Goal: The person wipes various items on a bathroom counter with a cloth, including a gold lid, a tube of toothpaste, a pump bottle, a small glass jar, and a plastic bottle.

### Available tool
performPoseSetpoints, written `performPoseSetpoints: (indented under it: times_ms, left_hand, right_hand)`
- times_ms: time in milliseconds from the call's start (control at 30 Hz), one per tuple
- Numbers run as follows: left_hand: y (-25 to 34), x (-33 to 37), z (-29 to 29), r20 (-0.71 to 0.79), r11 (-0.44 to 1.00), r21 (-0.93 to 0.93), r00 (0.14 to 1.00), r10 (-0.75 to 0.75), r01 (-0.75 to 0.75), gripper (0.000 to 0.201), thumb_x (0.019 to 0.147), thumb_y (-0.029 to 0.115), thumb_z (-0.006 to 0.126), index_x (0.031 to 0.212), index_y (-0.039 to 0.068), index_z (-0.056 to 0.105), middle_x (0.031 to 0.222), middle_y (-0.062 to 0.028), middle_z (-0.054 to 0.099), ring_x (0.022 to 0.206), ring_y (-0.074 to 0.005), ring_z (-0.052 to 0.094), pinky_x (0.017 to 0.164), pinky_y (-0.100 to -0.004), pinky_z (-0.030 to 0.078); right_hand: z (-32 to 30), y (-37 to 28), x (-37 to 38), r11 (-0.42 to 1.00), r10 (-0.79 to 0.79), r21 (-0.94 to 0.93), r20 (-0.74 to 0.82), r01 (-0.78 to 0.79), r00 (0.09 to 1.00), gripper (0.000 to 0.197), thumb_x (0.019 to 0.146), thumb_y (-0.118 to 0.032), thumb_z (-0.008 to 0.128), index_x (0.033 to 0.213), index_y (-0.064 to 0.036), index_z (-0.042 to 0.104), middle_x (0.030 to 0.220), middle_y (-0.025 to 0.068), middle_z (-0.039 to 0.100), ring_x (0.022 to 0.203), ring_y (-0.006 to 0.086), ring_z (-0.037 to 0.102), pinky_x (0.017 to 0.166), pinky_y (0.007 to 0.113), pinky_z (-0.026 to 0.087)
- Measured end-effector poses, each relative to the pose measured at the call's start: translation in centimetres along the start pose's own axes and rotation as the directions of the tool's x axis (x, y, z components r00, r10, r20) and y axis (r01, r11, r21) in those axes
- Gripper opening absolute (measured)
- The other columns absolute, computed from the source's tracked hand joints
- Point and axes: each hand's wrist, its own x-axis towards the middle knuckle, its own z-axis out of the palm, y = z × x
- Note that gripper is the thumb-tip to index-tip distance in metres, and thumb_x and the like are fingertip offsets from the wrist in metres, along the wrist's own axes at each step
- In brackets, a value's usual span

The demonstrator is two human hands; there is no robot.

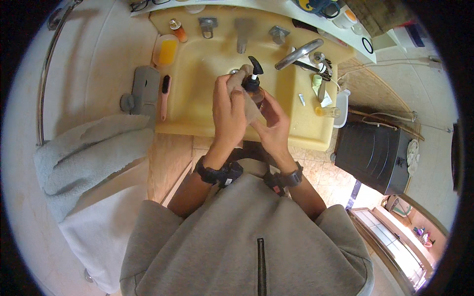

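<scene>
Over the yellow sink (197,116), both my hands are at a brown pump bottle (256,94) with a black pump head, tilted slightly. My right hand (274,125) is closed around the lower part of the bottle. A beige cloth (252,111) is in my left hand (230,106), its fingers closed on it and pressing it against the bottle's side. Part of the cloth sticks up beside the pump neck. The bottle's base is hidden by my right hand.
A pink-handled brush (165,98) and a soap dish (165,51) with an orange bar lie on the left rim. A curved metal faucet (299,54), a green tube (316,82) and a small yellowish bottle (327,112) are on the right. Towels (94,153) hang at the left.
</scene>
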Motion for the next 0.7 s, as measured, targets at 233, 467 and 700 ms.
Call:
performPoseSetpoints:
  times_ms: [233, 467, 700]
  left_hand:
    - [-3.2, 2.4, -1.3, -0.013, 0.931, -0.34, 0.989, -0.147, 0.134, 0.03, 0.099, 0.018, 0.048, 0.122, -0.002, 0.051, 0.111, -0.0133, 0.059, 0.104, -0.0282, 0.059, 0.096, -0.0398, 0.046]
    - [-0.6, 0.0, 0.7, 0.03, 0.856, -0.456, 0.966, -0.258, 0.243, 0.029, 0.1, 0.019, 0.045, 0.122, 0.0, 0.05, 0.116, -0.0107, 0.054, 0.107, -0.022, 0.053, 0.096, -0.0348, 0.041]
    - [-1.4, 0.6, 0.4, -0.092, 0.979, -0.195, 0.992, -0.083, 0.063, 0.025, 0.102, 0.017, 0.039, 0.115, -0.001, 0.05, 0.101, -0.0121, 0.058, 0.093, -0.0225, 0.055, 0.086, -0.033, 0.044]
  right_hand:
    - [-0.2, -1.6, 0.3, 0.972, 0.161, 0.16, 0.089, -0.174, 0.983, 0.068, 0.082, 0.001, 0.075, 0.142, 0.0039, 0.043, 0.139, 0.0125, 0.053, 0.129, 0.0209, 0.05, 0.103, 0.036, 0.047]
    - [0.2, -1.0, 0.4, 0.988, 0.095, -0.12, -0.012, -0.096, 0.995, 0.063, 0.081, 0.001, 0.074, 0.139, 0.0013, 0.049, 0.134, 0.0115, 0.056, 0.121, 0.0198, 0.055, 0.096, 0.035, 0.05]
    - [-0.6, -0.5, 0.2, 0.988, 0.121, -0.1, 0.033, -0.117, 0.992, 0.062, 0.082, 0.003, 0.072, 0.139, 0.0019, 0.049, 0.128, 0.0113, 0.06, 0.114, 0.0185, 0.058, 0.094, 0.033, 0.051]
